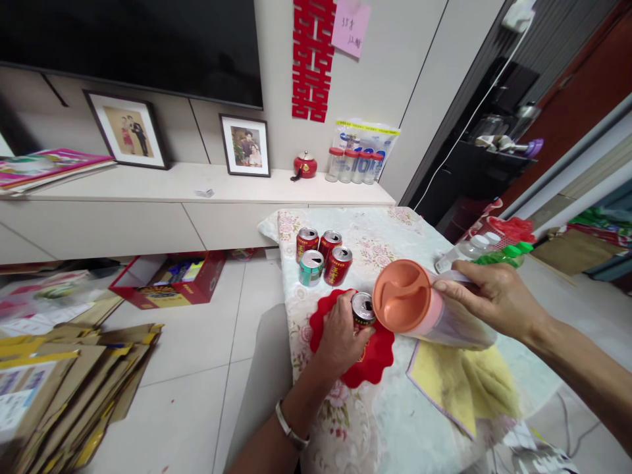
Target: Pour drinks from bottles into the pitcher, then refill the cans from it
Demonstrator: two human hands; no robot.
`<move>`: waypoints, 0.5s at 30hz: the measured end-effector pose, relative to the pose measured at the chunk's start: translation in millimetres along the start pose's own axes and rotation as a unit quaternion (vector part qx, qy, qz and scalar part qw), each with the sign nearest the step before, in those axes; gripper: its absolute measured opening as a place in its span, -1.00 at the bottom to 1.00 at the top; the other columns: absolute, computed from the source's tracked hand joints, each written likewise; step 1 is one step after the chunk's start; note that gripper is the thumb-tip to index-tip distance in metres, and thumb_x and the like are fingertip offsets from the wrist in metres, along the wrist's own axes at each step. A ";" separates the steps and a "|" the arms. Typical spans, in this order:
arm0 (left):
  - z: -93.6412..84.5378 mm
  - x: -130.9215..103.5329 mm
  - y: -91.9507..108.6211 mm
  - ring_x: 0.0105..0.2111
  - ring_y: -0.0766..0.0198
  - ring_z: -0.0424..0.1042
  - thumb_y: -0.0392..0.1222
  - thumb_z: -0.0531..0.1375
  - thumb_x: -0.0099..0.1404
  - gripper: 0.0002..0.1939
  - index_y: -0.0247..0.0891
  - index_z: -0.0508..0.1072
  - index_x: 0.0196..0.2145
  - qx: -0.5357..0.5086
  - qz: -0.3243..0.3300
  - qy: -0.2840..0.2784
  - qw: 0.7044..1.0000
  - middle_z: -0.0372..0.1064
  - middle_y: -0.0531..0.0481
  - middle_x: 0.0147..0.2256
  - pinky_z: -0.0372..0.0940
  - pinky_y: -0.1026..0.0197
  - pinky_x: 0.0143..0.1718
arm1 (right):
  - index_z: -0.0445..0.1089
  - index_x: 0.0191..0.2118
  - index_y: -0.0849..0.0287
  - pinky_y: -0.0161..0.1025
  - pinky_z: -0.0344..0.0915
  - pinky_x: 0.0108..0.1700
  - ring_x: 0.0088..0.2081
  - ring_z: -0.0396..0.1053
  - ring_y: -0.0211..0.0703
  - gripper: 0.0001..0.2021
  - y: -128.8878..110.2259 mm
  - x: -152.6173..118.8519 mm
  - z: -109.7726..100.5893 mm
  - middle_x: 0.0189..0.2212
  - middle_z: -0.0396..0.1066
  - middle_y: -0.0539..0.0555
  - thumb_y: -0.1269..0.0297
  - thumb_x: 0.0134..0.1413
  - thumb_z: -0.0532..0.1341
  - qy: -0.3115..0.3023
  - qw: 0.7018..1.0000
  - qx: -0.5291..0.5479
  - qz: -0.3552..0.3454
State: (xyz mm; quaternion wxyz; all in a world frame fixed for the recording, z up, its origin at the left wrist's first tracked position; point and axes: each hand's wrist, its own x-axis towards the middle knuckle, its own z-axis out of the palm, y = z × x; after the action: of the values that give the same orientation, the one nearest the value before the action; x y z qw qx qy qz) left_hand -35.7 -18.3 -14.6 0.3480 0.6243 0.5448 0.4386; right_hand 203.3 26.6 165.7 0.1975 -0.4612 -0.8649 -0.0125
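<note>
My left hand (340, 332) is wrapped round a dark-rimmed drink can (363, 307) that stands over a red scalloped mat (353, 368). In my right hand (486, 296) is the handle of a clear pitcher (457, 322) with an orange lid (402, 296). The pitcher is tipped to the left, its lid close beside the can's top. Whether liquid flows between them cannot be seen. Behind my left hand stand several opened cans: red ones, such as this red can (338, 266), and a green can (311, 268).
A yellow cloth (464, 378) lies on the flowered tablecloth (375, 421). Clear bottles (469, 250) with white and green caps stand at the table's right edge. Jars (353, 166) and picture frames line the cabinet behind. Flattened cardboard (93, 368) and a red box (168, 283) are on the floor at left.
</note>
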 end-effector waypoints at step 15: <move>-0.6 -0.7 1.8 0.16 -0.16 0.43 -0.20 0.28 0.17 -0.31 -0.17 0.21 0.24 0.005 -0.009 -0.002 1.000 0.39 -0.24 0.18 0.36 -0.19 0.15 | 0.16 -0.58 0.05 -0.21 0.01 -0.56 -0.65 0.06 -0.29 -0.44 -1.0 0.2 -0.1 -0.72 0.07 -0.09 -0.26 0.29 0.11 -0.009 1.000 0.006 0.012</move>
State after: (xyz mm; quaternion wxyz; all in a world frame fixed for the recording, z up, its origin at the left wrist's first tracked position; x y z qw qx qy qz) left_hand -35.6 -19.3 -12.9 0.3498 0.6219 0.5518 0.4317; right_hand 202.4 26.2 166.0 0.1924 -0.4705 -0.8612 -0.0007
